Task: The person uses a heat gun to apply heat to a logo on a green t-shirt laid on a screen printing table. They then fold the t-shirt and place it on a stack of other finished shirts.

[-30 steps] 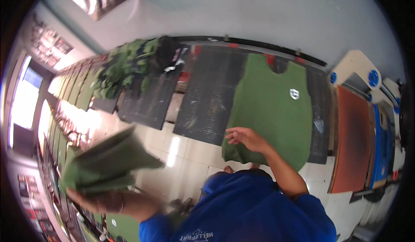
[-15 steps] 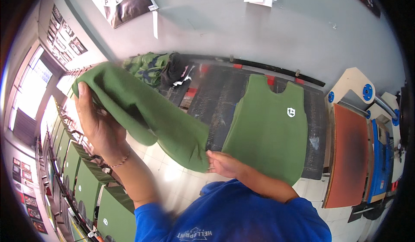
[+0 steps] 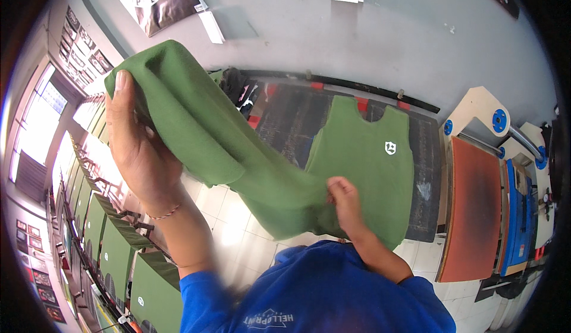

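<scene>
A limp piece of green fabric (image 3: 202,113) hangs in folds between my two hands. My left hand (image 3: 143,166) is raised at the left, its thumb closed over the cloth's upper end. At the other end, my right hand (image 3: 346,205) pinches an edge of the cloth; its fingertips are slightly blurred. Just beyond my right hand, a stack of green sleeveless shirt panels (image 3: 372,172) lies flat, with a small white shield emblem (image 3: 390,148) on the top one. Under the panels is a dark, worn table (image 3: 425,178).
A heat press with an orange-brown plate (image 3: 473,208) stands to the right. On the left, several green panels with white emblems (image 3: 143,285) lie on a long row of boards. A dark bundle of cloth (image 3: 235,86) sits at the table's far left, by the grey wall (image 3: 285,30).
My right hand has moved right and slightly up with its edge of the cloth, stretching it further out. My left hand has risen. The view has shifted a little.
</scene>
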{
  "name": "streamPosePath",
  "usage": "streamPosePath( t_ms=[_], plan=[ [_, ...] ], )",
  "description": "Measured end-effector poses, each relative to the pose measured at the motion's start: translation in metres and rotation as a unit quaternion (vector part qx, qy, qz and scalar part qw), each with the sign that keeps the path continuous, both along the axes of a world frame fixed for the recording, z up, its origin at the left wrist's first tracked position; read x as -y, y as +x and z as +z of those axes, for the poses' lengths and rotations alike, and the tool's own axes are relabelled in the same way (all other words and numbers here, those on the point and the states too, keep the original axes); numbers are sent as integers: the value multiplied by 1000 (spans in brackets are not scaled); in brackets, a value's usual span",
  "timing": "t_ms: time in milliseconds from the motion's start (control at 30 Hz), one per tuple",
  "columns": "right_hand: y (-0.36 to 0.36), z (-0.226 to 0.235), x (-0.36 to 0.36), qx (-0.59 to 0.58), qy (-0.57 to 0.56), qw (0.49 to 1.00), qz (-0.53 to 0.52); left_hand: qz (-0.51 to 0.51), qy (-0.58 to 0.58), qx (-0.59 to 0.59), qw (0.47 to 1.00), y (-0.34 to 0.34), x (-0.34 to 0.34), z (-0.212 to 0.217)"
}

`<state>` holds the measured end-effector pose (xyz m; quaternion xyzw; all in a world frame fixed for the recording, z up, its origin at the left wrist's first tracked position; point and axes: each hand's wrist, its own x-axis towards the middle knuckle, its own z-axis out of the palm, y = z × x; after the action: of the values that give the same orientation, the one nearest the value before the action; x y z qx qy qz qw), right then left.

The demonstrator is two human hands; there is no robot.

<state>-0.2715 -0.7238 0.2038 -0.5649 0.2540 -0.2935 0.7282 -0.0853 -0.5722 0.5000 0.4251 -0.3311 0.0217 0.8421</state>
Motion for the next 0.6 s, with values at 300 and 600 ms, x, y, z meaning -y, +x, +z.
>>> streamPosePath(
  t_ms=[300, 600],
  plan=[
    [-149, 158, 119, 390, 31, 905, -167, -126, 26, -77, 989, 18, 8, -14],
    [-175, 168, 332, 100, -87, 933, -335, -320, 211, -224, 896, 78, 240, -113]
  ],
)
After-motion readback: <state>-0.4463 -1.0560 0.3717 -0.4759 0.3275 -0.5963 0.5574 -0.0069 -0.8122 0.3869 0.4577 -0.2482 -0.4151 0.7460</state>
